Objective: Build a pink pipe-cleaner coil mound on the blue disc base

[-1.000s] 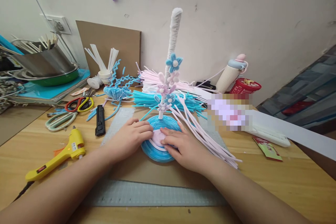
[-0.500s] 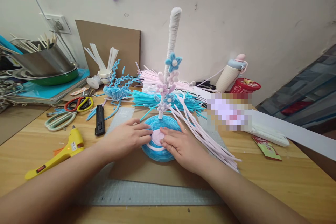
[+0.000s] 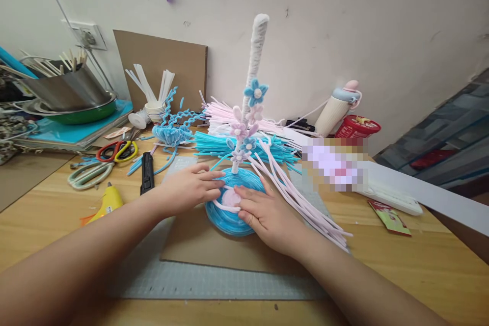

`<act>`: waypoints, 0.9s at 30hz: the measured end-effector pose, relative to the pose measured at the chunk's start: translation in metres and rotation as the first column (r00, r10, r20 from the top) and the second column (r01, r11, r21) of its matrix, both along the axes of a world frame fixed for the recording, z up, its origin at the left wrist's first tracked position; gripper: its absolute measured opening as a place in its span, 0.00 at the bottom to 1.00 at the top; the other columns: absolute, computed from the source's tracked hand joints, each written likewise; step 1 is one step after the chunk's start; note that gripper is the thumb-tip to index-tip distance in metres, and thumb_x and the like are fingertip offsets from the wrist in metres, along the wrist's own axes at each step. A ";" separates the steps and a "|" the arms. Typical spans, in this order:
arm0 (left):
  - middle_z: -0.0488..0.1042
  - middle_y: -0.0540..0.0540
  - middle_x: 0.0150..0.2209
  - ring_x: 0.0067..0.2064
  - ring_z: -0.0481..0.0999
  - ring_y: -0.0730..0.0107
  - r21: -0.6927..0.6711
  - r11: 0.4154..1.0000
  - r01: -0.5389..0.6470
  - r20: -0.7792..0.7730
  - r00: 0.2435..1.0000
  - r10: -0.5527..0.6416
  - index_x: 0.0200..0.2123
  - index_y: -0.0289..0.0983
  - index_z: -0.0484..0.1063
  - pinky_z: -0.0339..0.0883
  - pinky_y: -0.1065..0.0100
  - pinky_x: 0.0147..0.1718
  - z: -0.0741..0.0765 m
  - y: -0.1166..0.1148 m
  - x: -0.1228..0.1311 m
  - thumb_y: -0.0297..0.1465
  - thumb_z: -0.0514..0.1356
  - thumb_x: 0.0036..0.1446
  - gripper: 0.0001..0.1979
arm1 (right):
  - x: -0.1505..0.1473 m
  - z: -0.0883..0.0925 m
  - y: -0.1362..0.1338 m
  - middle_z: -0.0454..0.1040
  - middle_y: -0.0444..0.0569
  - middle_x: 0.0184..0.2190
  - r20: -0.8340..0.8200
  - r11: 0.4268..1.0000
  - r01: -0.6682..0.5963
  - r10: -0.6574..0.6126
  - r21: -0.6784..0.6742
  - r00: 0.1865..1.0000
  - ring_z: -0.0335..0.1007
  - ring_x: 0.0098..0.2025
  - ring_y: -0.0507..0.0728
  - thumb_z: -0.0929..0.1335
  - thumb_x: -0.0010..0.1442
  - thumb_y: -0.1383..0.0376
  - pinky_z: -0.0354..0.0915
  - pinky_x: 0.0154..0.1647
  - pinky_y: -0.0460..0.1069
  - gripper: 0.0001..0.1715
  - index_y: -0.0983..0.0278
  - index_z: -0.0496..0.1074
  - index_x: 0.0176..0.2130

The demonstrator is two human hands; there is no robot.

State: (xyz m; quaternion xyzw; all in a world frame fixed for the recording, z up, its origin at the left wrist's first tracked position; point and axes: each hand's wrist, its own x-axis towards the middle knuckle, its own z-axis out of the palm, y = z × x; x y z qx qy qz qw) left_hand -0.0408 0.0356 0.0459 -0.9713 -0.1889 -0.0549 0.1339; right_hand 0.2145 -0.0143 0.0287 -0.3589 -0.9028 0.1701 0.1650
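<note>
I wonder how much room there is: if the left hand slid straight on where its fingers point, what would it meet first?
Probably the right hand, across the pink centre of the blue disc. Depth is unclear, so the left hand may brush that pink centre first.

Blue round coiled fuzzy disc (image 3: 225,223), flat on brown cardboard sheet (image 3: 214,252), partly covered. Pale-pink round fuzzy centre (image 3: 231,197) in its mid. Thin pale-pink fuzzy strand (image 3: 227,208) arcs round centre's 6–8 o'clock side. White fuzzy-wrapped stem (image 3: 257,46) at disc's 12 o'clock edge, tilted twd 1, w/ blue & pink fuzzy flowers (image 3: 249,145) on lower half.
</note>
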 end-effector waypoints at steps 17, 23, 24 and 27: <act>0.75 0.50 0.53 0.64 0.59 0.71 -0.095 0.980 0.177 -0.091 0.978 -0.185 0.35 0.43 0.74 0.44 0.62 0.67 0.014 0.017 0.011 0.24 0.58 0.60 0.08 | 0.001 -0.006 0.000 0.63 0.51 0.62 0.015 1.000 0.011 -0.010 -0.023 1.000 0.54 0.66 0.61 0.57 0.69 0.59 0.37 0.67 0.67 0.19 0.58 0.72 0.48; 0.78 0.53 0.48 0.63 0.63 0.73 -0.184 0.960 0.211 0.018 0.977 -0.211 0.32 0.45 0.75 0.46 0.64 0.67 0.019 0.018 0.018 0.21 0.61 0.54 0.11 | -0.002 -0.006 0.001 0.58 0.54 0.64 0.056 1.000 -0.004 0.005 -0.027 0.998 0.45 0.68 0.62 0.56 0.70 0.58 0.40 0.66 0.68 0.20 0.60 0.73 0.45; 0.79 0.55 0.47 0.62 0.63 0.73 -0.208 0.956 0.208 0.034 0.978 -0.205 0.31 0.45 0.75 0.46 0.64 0.67 0.020 0.018 0.018 0.20 0.61 0.53 0.12 | -0.002 -0.007 0.002 0.58 0.54 0.65 0.060 1.000 -0.006 0.007 -0.026 0.998 0.45 0.68 0.62 0.56 0.70 0.58 0.40 0.66 0.68 0.20 0.60 0.73 0.46; 0.79 0.58 0.45 0.62 0.64 0.75 -0.286 0.940 0.187 0.052 0.982 -0.180 0.28 0.46 0.74 0.45 0.64 0.67 0.023 0.018 0.020 0.18 0.60 0.51 0.14 | -0.002 -0.007 0.002 0.58 0.54 0.65 0.069 1.000 0.001 0.000 -0.015 0.998 0.44 0.69 0.62 0.56 0.70 0.59 0.39 0.66 0.69 0.19 0.59 0.71 0.48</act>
